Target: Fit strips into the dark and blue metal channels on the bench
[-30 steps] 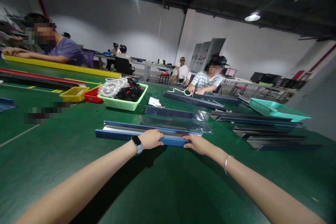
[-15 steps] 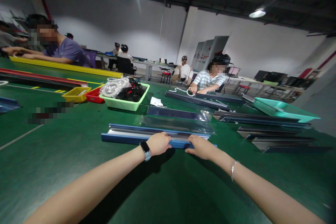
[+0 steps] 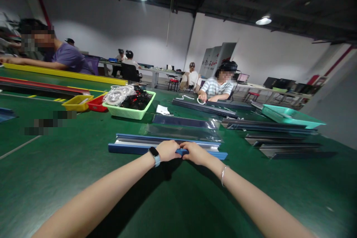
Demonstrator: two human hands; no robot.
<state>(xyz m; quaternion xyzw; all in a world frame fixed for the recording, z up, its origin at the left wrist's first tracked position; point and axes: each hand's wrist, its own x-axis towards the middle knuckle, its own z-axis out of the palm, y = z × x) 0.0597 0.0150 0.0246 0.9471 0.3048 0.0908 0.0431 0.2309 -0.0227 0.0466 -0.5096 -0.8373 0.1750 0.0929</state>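
Note:
A long blue channel-shaped profile [image 3: 128, 149] with a white inner face lies across the green table in front of me. My left hand [image 3: 168, 150], with a watch on the wrist, grips its near edge around the middle. Right beside it, my right hand [image 3: 194, 152] pinches the same edge, the fingertips of both hands almost touching. Just behind the profile lies a clear plastic sheet [image 3: 181, 131], and beyond that a dark flat strip [image 3: 184, 121] in clear wrap.
A light green basket [image 3: 129, 113] with bagged parts, a yellow tray [image 3: 76, 103] and a red tray [image 3: 97, 103] stand back left. Dark profiles [image 3: 281, 139] and a turquoise basket [image 3: 292, 116] lie right. Two people work across the table [image 3: 156, 200].
My right hand has moved left along the blue profile, close to my left hand. My left hand still holds the edge. The view has shifted slightly.

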